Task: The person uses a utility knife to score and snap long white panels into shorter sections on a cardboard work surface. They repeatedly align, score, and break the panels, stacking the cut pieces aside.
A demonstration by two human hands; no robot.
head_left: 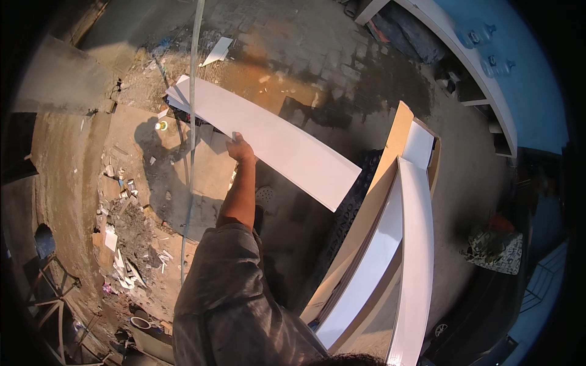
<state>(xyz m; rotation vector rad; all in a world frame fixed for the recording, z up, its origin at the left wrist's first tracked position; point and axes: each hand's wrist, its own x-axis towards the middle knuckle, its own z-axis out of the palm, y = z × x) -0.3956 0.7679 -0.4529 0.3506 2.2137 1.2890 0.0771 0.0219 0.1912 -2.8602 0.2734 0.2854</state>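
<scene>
My left hand [241, 150] is closed on the near long edge of a white flat panel [281, 131], a little left of the panel's middle. The panel slants from the upper left down toward the centre right. Its far left end rests by or over some dark objects that I cannot make out. To the right lies a long, open cardboard box [390, 152] with white panels [369, 268] in it. Another long white panel [418, 244] extends along the box's right side. My right hand is out of the picture.
A thin pale pole or cord [194, 122] crosses the view in front of the panel's left part. Broken scraps [125, 262] litter the ground at left. Water bottles [482, 36] are at upper right, and a patterned block-like object [503, 250] is at far right.
</scene>
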